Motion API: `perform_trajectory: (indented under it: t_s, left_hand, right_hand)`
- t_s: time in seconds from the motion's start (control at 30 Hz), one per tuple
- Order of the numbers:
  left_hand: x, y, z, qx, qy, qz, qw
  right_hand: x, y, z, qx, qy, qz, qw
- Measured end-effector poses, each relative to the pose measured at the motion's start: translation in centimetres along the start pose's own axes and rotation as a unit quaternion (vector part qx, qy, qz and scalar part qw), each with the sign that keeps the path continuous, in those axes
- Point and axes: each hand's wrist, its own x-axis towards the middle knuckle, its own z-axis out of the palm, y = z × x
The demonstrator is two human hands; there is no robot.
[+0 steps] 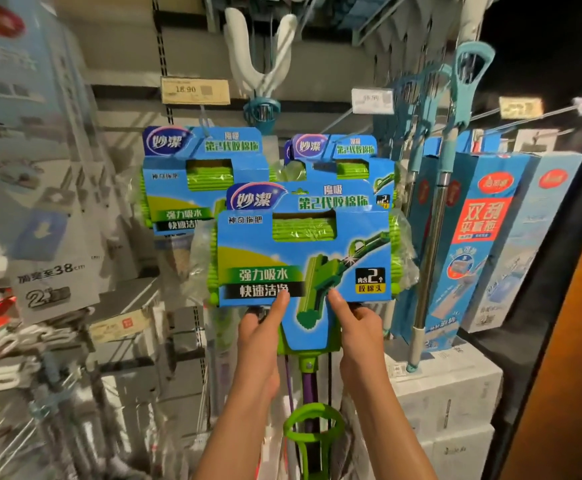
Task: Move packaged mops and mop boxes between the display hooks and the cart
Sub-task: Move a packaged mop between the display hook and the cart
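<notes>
- Hands first: my left hand [260, 336] and right hand [360, 332] both grip the bottom edge of the packaged mop [303, 251], one on each side of its narrow lower tab.
- My left fingers [280, 301] are clamped on the pack, thumb pressed flat on the printed front and the rest curled behind the card.
- My right fingers [338, 303] are clamped the same way, thumb on the front near the green mop picture.
- I hold the pack upright in front of the display, ahead of two matching packs [192, 181] that hang on the wall behind it.
- I see its green sponge head through the cut-out window, with clear wrap bulging out at both sides.
- Below the card, the purple handle [309, 382] runs down between my forearms to a green loop lever [313, 426].
- To the right, tall blue mop boxes [490, 237] stand upright on white cartons [455, 386], with teal-handled mops [435, 202] leaning in front of them.
- Price tags [195, 90] sit on hook arms above.
- At left hang blurred grey packages [50, 216].
</notes>
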Motion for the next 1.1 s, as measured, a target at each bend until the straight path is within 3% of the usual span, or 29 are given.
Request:
perform_trajectory:
  t_s: [0.3, 0.67, 1.1]
  left_hand:
    - [3.0, -0.9, 8.1, 0.047, 0.055, 0.094, 0.993]
    - [6.3, -2.0, 16.8, 0.095, 0.101, 0.147, 0.979]
    - [8.9, -1.1, 19.2, 0.084, 0.085, 0.213, 0.970]
  right_hand:
    - [7.8, -2.8, -3.7, 0.041, -0.046, -0.015, 0.998]
    - [15.3, -6.7, -7.6, 0.048, -0.075, -0.016, 0.996]
    - [19.0, -7.7, -7.2, 0.061, -0.099, -0.038, 0.992]
